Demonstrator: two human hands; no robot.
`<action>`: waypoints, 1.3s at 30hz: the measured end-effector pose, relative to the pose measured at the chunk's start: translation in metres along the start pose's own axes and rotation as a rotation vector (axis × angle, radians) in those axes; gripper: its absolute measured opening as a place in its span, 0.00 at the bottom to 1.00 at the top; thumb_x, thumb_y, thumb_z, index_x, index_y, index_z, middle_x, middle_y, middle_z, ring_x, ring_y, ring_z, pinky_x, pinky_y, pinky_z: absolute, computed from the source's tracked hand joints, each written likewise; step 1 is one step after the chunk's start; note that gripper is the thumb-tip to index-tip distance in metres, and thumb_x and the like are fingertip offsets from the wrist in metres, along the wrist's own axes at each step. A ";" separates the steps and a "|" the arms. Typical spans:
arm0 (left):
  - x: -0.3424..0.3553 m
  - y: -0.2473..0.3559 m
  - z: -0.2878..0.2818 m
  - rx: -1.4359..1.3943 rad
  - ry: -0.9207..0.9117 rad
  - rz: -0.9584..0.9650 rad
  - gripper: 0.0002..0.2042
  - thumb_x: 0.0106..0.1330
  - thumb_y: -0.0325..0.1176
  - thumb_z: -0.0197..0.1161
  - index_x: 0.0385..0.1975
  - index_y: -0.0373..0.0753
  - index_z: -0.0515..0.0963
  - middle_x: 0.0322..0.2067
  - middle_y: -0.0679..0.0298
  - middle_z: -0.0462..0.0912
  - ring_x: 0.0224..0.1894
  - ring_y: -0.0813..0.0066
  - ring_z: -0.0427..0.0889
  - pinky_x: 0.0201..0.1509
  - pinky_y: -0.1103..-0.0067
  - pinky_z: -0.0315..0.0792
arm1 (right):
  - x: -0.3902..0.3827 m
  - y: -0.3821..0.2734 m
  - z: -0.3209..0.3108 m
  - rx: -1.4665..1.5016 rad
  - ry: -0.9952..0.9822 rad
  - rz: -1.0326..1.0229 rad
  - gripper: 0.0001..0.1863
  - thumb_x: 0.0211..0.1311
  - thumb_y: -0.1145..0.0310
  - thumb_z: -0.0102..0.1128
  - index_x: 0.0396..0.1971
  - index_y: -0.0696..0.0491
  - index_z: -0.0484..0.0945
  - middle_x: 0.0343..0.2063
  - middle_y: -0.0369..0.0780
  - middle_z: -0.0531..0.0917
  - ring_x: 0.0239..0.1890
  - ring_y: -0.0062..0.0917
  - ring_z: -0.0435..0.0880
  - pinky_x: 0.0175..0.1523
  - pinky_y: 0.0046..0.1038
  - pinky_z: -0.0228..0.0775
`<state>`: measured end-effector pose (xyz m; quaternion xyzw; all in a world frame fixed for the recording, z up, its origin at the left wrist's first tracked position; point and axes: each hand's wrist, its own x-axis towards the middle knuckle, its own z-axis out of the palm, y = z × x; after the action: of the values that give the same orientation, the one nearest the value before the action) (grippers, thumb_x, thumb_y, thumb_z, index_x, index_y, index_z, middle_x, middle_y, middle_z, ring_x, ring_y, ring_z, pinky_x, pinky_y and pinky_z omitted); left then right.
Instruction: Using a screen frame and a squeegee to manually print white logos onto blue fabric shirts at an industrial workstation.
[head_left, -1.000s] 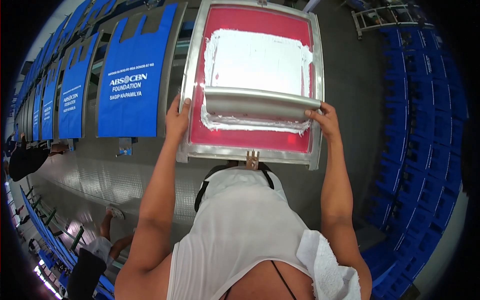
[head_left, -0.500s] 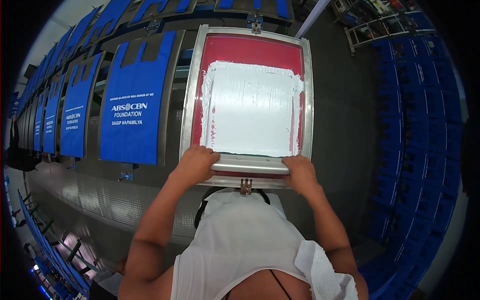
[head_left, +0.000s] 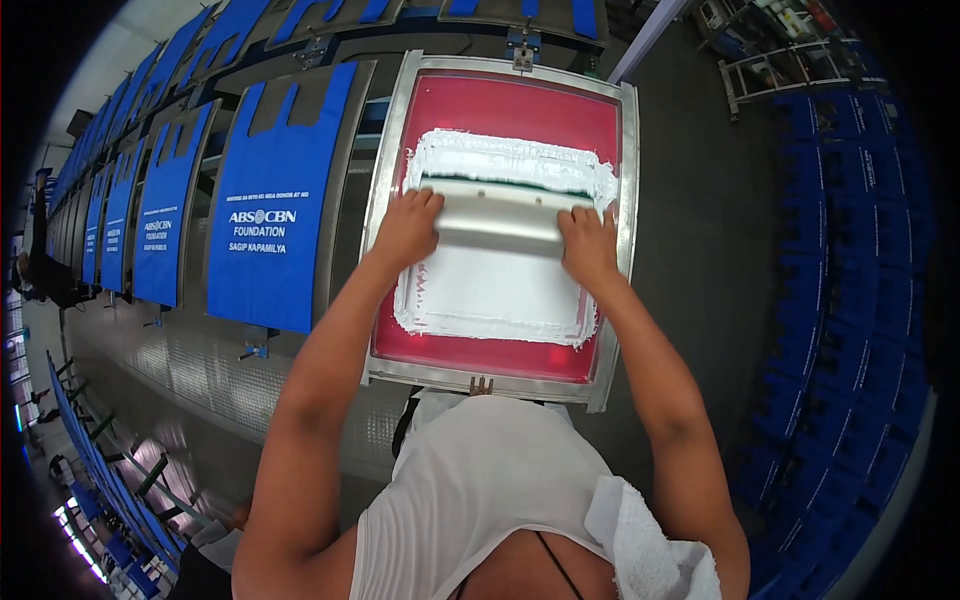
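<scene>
A silver-handled squeegee lies across the screen printing frame, its dark green blade edge showing on the far side. My left hand grips its left end and my right hand its right end, fingers wrapped over the handle. Thick white ink covers the middle of the pink mesh, with ridges of it around the edges. The frame's metal border surrounds the mesh, and a hinge clamp sits at its far edge. What lies beneath the screen is hidden.
Left of the frame, blue bags with white print lie flat on a row of boards. Many more blue bags are laid out at the right. A metal rack stands at the far right. A white towel hangs over my right shoulder.
Both hands have pushed the squeegee away from me, from the frame's near edge to past the middle of the inked area. The near strip of ink and pink mesh is now uncovered.
</scene>
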<state>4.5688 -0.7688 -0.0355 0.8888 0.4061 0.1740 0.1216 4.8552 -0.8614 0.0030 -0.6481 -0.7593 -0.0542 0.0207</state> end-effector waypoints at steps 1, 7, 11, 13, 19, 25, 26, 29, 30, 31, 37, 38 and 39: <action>-0.017 0.006 -0.004 -0.017 -0.017 0.015 0.19 0.43 0.23 0.60 0.40 0.37 0.73 0.40 0.58 0.75 0.43 0.58 0.74 0.48 0.66 0.66 | -0.015 -0.009 -0.008 0.051 -0.056 0.021 0.16 0.42 0.80 0.55 0.36 0.54 0.74 0.32 0.41 0.76 0.42 0.36 0.75 0.56 0.47 0.59; -0.120 0.064 -0.069 -0.122 -0.200 -0.068 0.19 0.38 0.25 0.66 0.35 0.38 0.76 0.34 0.59 0.77 0.40 0.60 0.75 0.45 0.68 0.66 | -0.114 -0.051 -0.086 0.288 -0.238 0.069 0.22 0.35 0.81 0.55 0.38 0.53 0.75 0.33 0.42 0.78 0.42 0.38 0.75 0.55 0.41 0.60; -0.154 0.082 -0.056 -0.197 -0.140 -0.067 0.19 0.37 0.25 0.66 0.35 0.38 0.76 0.34 0.59 0.77 0.39 0.60 0.75 0.45 0.68 0.66 | -0.152 -0.076 -0.081 0.353 -0.256 0.154 0.23 0.33 0.80 0.57 0.37 0.54 0.76 0.35 0.42 0.80 0.42 0.37 0.76 0.59 0.42 0.59; -0.159 0.080 -0.046 -0.187 -0.171 -0.102 0.20 0.35 0.24 0.66 0.35 0.38 0.76 0.35 0.59 0.78 0.40 0.60 0.75 0.46 0.68 0.67 | -0.150 -0.075 -0.076 0.360 -0.319 0.176 0.22 0.32 0.80 0.58 0.37 0.54 0.76 0.36 0.41 0.80 0.43 0.37 0.76 0.62 0.44 0.58; -0.177 0.087 -0.022 -0.151 -0.062 -0.079 0.21 0.33 0.24 0.66 0.34 0.39 0.76 0.37 0.58 0.79 0.43 0.60 0.76 0.50 0.68 0.67 | -0.162 -0.080 -0.062 0.358 -0.228 0.185 0.23 0.29 0.79 0.61 0.36 0.54 0.76 0.34 0.42 0.81 0.41 0.37 0.77 0.62 0.46 0.58; -0.020 0.011 -0.011 -0.099 -0.051 -0.196 0.19 0.38 0.26 0.68 0.35 0.43 0.81 0.31 0.58 0.81 0.38 0.57 0.79 0.43 0.67 0.73 | -0.019 -0.004 -0.023 0.218 -0.112 0.131 0.24 0.29 0.77 0.66 0.36 0.51 0.79 0.32 0.43 0.82 0.40 0.39 0.78 0.60 0.40 0.62; 0.012 0.005 -0.018 -0.041 -0.081 -0.223 0.17 0.41 0.29 0.68 0.35 0.43 0.82 0.29 0.56 0.82 0.35 0.56 0.81 0.40 0.66 0.75 | 0.012 0.007 -0.030 0.131 -0.181 0.143 0.22 0.32 0.76 0.64 0.36 0.50 0.80 0.30 0.44 0.82 0.38 0.41 0.79 0.54 0.40 0.66; 0.083 -0.016 -0.031 -0.035 -0.127 -0.173 0.14 0.46 0.36 0.68 0.35 0.44 0.82 0.28 0.53 0.82 0.32 0.54 0.82 0.39 0.66 0.76 | 0.075 0.043 -0.041 0.105 -0.244 0.141 0.17 0.39 0.70 0.61 0.35 0.49 0.80 0.26 0.44 0.83 0.35 0.37 0.81 0.57 0.41 0.62; 0.088 -0.016 -0.041 -0.042 -0.157 -0.163 0.14 0.48 0.38 0.68 0.35 0.44 0.82 0.28 0.53 0.83 0.32 0.54 0.82 0.39 0.66 0.76 | 0.081 0.044 -0.049 0.173 -0.278 0.150 0.16 0.39 0.70 0.60 0.34 0.49 0.80 0.25 0.44 0.82 0.34 0.37 0.82 0.54 0.40 0.65; 0.083 -0.013 -0.045 -0.066 -0.182 -0.200 0.15 0.49 0.40 0.69 0.37 0.43 0.82 0.30 0.52 0.83 0.34 0.55 0.82 0.41 0.67 0.75 | 0.075 0.039 -0.054 0.168 -0.230 0.144 0.13 0.38 0.70 0.60 0.31 0.50 0.81 0.25 0.45 0.82 0.33 0.37 0.82 0.47 0.39 0.69; -0.117 0.057 -0.057 -0.147 -0.352 -0.176 0.21 0.37 0.26 0.70 0.37 0.39 0.79 0.34 0.56 0.79 0.39 0.56 0.76 0.47 0.65 0.69 | -0.102 -0.051 -0.085 0.302 -0.436 0.190 0.22 0.33 0.79 0.58 0.37 0.51 0.80 0.33 0.45 0.82 0.43 0.37 0.77 0.61 0.44 0.59; -0.150 0.067 -0.050 -0.214 -0.178 -0.062 0.21 0.33 0.24 0.69 0.35 0.39 0.77 0.36 0.58 0.79 0.40 0.57 0.75 0.49 0.66 0.67 | -0.135 -0.064 -0.078 0.358 -0.325 0.157 0.24 0.32 0.80 0.58 0.38 0.52 0.79 0.35 0.43 0.82 0.44 0.36 0.77 0.64 0.46 0.55; -0.161 0.081 -0.045 -0.192 -0.141 -0.110 0.22 0.32 0.23 0.67 0.35 0.40 0.76 0.36 0.59 0.78 0.42 0.58 0.75 0.50 0.65 0.67 | -0.148 -0.076 -0.076 0.324 -0.320 0.186 0.24 0.31 0.80 0.59 0.38 0.52 0.79 0.37 0.41 0.82 0.45 0.35 0.77 0.65 0.48 0.53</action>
<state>4.5073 -0.9401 0.0009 0.8594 0.4263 0.1425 0.2439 4.8006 -1.0264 0.0592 -0.7039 -0.6887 0.1738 0.0085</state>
